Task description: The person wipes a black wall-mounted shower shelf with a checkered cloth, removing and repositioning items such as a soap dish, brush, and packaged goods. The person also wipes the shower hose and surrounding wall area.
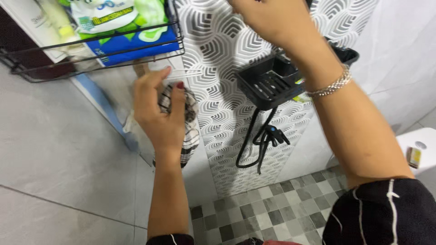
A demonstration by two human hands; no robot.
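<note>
Against the grey-and-white patterned wall tile [218,104], at about nine o'clock from the picture's middle, the left hand [159,113] presses a black-and-white checked cloth [190,127] to the surface. Its fingers are curled around the cloth, bunching it under the palm; a red-painted thumbnail shows at the top. Most of the cloth is hidden behind the hand, with only its right edge and a hanging lower corner showing.

At twelve o'clock the right hand [268,18] reaches up and is cut off by the top edge, so whether its fingers are spread or closed cannot be told, nor whether they hold anything. A silver beaded bracelet [330,85] circles the wrist, and a dark sleeve with thin white stripes [381,213] covers the upper arm at five o'clock.

Just behind the right forearm, a black slotted plastic wall shelf [268,84] is fixed to the tile; its right half is hidden by the arm. A black looped cord [261,140] hangs below it.

At ten o'clock a black wire rack [95,50] holds blue, green and white soft packets [118,27], partly cut off by the top edge and blurred. A white fixture [422,140] sits at three o'clock, cut by the right edge, with a small brownish object [413,157] on it that is too small to make out. Grey checkered floor tiles [272,208] lie at six o'clock
</note>
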